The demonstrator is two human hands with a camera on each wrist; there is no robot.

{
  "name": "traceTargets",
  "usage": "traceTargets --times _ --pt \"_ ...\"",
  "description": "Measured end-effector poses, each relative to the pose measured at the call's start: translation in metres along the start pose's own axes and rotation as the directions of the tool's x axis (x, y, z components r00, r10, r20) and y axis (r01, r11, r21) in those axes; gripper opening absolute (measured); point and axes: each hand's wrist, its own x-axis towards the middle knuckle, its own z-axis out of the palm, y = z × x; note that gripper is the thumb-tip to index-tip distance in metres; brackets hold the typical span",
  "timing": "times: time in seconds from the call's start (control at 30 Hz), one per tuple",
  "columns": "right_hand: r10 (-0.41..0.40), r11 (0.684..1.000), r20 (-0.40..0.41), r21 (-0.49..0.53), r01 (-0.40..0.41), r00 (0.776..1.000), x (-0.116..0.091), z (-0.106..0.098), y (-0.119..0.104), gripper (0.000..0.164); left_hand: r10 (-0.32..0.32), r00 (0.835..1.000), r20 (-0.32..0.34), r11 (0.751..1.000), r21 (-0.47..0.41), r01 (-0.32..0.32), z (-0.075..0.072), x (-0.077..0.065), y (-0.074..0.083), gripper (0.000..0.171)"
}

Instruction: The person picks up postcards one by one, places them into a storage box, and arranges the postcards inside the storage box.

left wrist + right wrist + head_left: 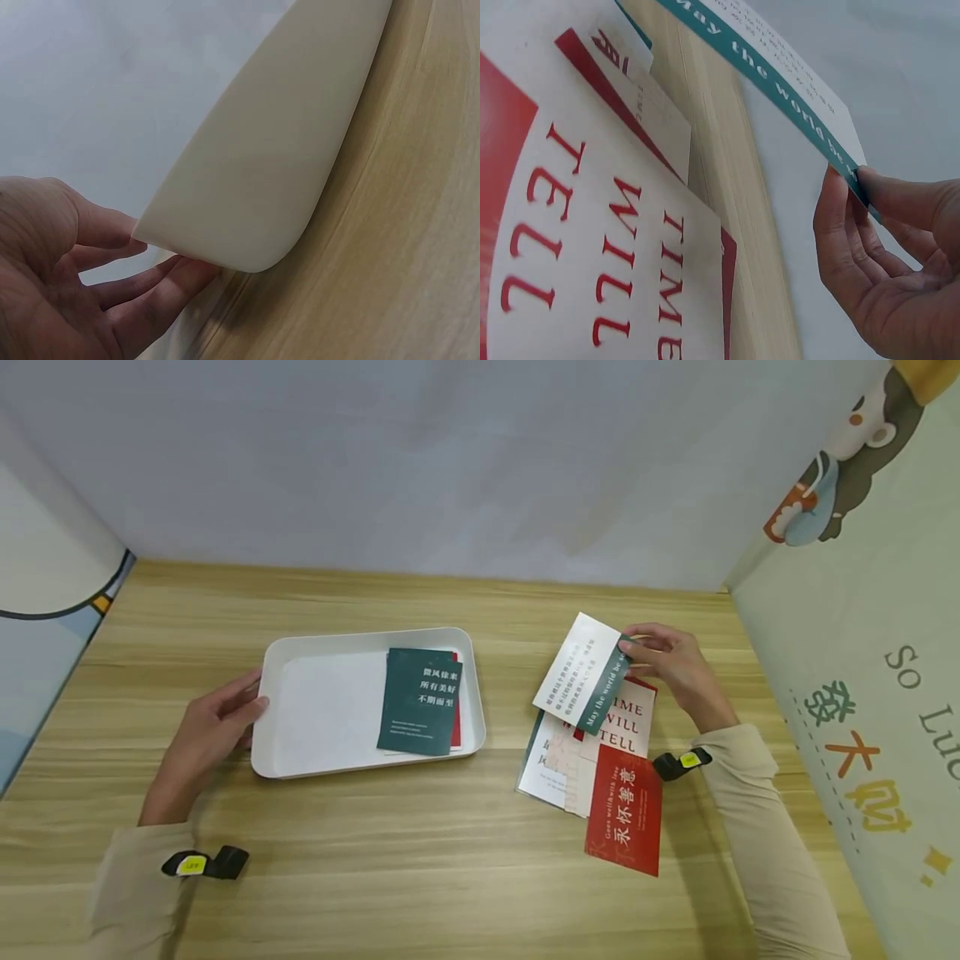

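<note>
My left hand grips the left end of a white tray, thumb at the rim and fingers beneath, as the left wrist view shows. Inside the tray's right end lies a dark green card, partly covering a red one. My right hand pinches a white and green card by its corner, thumb on top; the right wrist view shows this card raised above the pile. Below it, a white card with red lettering, a red card and several others lie overlapping on the table.
The wood-grain table ends at a pale backdrop behind. A printed panel with cartoon art and lettering stands along the right side. Another printed panel borders the left.
</note>
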Motion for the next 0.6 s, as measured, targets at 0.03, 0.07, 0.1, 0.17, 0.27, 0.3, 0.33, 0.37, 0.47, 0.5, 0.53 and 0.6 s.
traceTargets --times 0.03,0.07,0.1,0.17,0.27,0.3,0.33,0.37,0.47,0.5,0.53,0.6 --pt "0.002 1.000 0.008 -0.005 -0.002 1.000 0.000 0.004 -0.002 0.026 -0.001 1.000 -0.002 1.000 0.001 0.001 0.000 0.000 0.000 0.060" --pt "0.007 1.000 0.013 -0.009 -0.006 1.000 0.001 0.008 -0.005 0.028 0.000 1.000 -0.004 1.000 0.001 0.000 0.000 0.000 0.000 0.060" --pt "0.011 1.000 0.017 -0.014 -0.010 1.000 0.001 0.012 -0.008 0.031 0.003 1.000 -0.007 1.000 0.000 -0.003 0.000 0.000 0.000 0.060" --pt "0.017 0.999 0.023 -0.049 -0.015 1.000 0.002 0.020 -0.014 0.035 0.015 1.000 -0.005 1.000 -0.008 -0.015 0.000 0.000 0.000 0.060" --pt "0.012 0.997 0.041 -0.075 -0.009 0.999 0.004 0.032 -0.024 0.039 0.037 0.999 -0.001 0.999 -0.022 -0.037 -0.001 -0.001 0.000 0.060" --pt "0.007 0.997 0.047 -0.079 -0.004 0.999 0.005 0.036 -0.027 0.039 0.041 0.999 0.001 0.999 -0.025 -0.041 -0.001 -0.001 0.000 0.060" --pt "0.001 0.997 0.053 -0.083 0.003 0.999 0.005 0.040 -0.030 0.039 0.045 0.999 0.003 0.999 -0.029 -0.045 -0.001 -0.001 -0.001 0.060" --pt "-0.007 0.997 0.061 -0.079 0.012 0.998 0.006 0.044 -0.033 0.039 0.046 0.999 0.005 0.998 -0.032 -0.046 -0.001 -0.001 -0.001 0.060" --pt "-0.023 0.998 0.083 -0.060 0.028 0.996 0.010 0.056 -0.039 0.038 0.043 0.999 0.008 0.998 -0.036 -0.042 -0.002 -0.001 -0.001 0.060" --pt "-0.027 0.998 0.092 -0.055 0.032 0.995 0.011 0.060 -0.041 0.038 0.044 0.999 0.009 0.998 -0.039 -0.043 -0.002 -0.001 -0.001 0.060" --pt "-0.030 0.998 0.101 -0.046 0.034 0.994 0.012 0.063 -0.043 0.038 0.045 0.999 0.010 0.998 -0.042 -0.044 -0.002 -0.001 -0.001 0.060" --pt "-0.033 0.999 0.120 -0.031 0.037 0.992 0.014 0.071 -0.045 0.037 0.048 0.999 0.011 0.998 -0.050 -0.048 -0.002 -0.002 -0.001 0.060"
